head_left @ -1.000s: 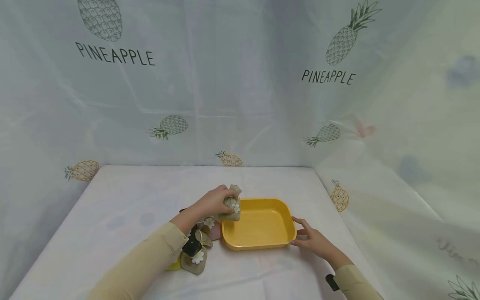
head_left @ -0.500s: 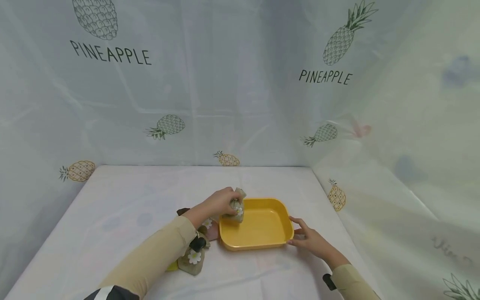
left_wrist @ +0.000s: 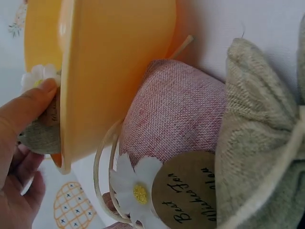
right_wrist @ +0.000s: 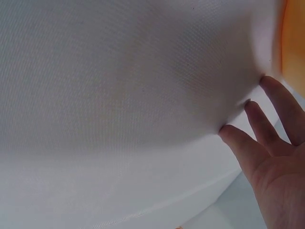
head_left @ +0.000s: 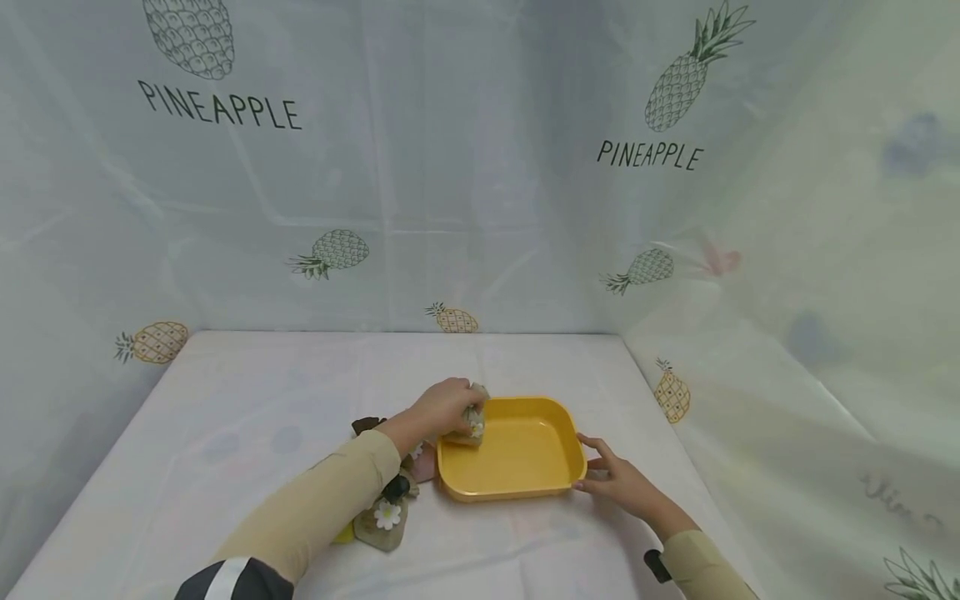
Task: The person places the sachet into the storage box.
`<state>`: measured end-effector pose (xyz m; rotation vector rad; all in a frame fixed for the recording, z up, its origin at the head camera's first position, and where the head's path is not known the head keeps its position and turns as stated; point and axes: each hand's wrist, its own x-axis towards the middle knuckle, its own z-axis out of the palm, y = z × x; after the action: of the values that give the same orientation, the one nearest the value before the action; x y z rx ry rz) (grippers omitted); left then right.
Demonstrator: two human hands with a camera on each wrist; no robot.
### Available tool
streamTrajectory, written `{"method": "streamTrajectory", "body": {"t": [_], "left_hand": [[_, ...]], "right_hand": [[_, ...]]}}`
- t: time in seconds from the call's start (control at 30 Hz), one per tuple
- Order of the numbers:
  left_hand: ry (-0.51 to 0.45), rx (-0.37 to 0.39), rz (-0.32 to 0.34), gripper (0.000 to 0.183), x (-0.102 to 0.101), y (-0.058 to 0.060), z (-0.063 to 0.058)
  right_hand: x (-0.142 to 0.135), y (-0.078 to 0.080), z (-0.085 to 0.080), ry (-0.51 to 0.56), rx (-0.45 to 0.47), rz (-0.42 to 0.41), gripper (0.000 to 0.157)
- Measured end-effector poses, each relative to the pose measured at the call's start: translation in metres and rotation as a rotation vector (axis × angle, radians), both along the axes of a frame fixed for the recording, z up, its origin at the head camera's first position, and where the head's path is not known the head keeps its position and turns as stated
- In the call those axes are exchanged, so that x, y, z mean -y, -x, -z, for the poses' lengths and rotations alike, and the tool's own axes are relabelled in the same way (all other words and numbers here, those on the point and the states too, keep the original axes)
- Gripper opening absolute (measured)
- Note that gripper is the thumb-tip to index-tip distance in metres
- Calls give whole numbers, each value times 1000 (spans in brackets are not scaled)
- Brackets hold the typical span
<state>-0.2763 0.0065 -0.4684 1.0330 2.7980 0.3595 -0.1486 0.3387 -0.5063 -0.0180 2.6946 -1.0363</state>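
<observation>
Currently pinching a small grey-green pouch (left_wrist: 43, 137) between the thumb and fingers of the left hand (head_left: 441, 407), closed snugly on the cloth. Holding this pouch at the far left corner of a yellow tray (head_left: 517, 458), partly hidden behind the rim in the left wrist view; cannot tell if touching the tray's floor. Touching the right end of the tray with the right hand (head_left: 618, 485), fingers spread apart and slightly bent, resting against the tray rather than gripping.

Can see a pink pouch (left_wrist: 176, 109) on the white surface (head_left: 480, 550), right beside the tray's left end, bearing a white flower (left_wrist: 136, 183) and a round brown tag (left_wrist: 186, 191) with dark lettering. Can also see a greenish pouch (head_left: 382, 525) nearer the body, with a white flower too, and something yellow (head_left: 344, 534) showing at its left edge. Cannot identify the dark brown item (head_left: 367, 425) beyond the left forearm, partly covered. Wearing beige sleeves (head_left: 322, 492). Facing a pale backdrop (head_left: 480, 167) printed with pineapples and lettering.
</observation>
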Motion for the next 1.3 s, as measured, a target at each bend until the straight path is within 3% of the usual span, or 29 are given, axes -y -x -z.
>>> {"method": "streamTrajectory", "body": {"t": [0.17, 0.47, 0.6, 0.73, 0.87, 1.07, 1.3], "left_hand": [[59, -68, 20, 31, -1, 0, 1], [54, -7, 61, 31, 4, 4, 4], [72, -14, 107, 32, 10, 7, 2], [32, 39, 123, 37, 17, 7, -4], [-1, 95, 110, 41, 27, 6, -9], [24, 86, 96, 38, 46, 2, -15], [46, 119, 73, 47, 66, -12, -26]], "right_hand": [[-1, 0, 2, 11, 2, 1, 82], [-1, 0, 2, -5, 6, 5, 83], [-1, 0, 1, -13, 6, 2, 83], [-1, 1, 2, -15, 7, 1, 83], [0, 0, 1, -11, 9, 0, 82], [0, -1, 1, -19, 9, 7, 82], [1, -1, 2, -14, 19, 10, 82]]}}
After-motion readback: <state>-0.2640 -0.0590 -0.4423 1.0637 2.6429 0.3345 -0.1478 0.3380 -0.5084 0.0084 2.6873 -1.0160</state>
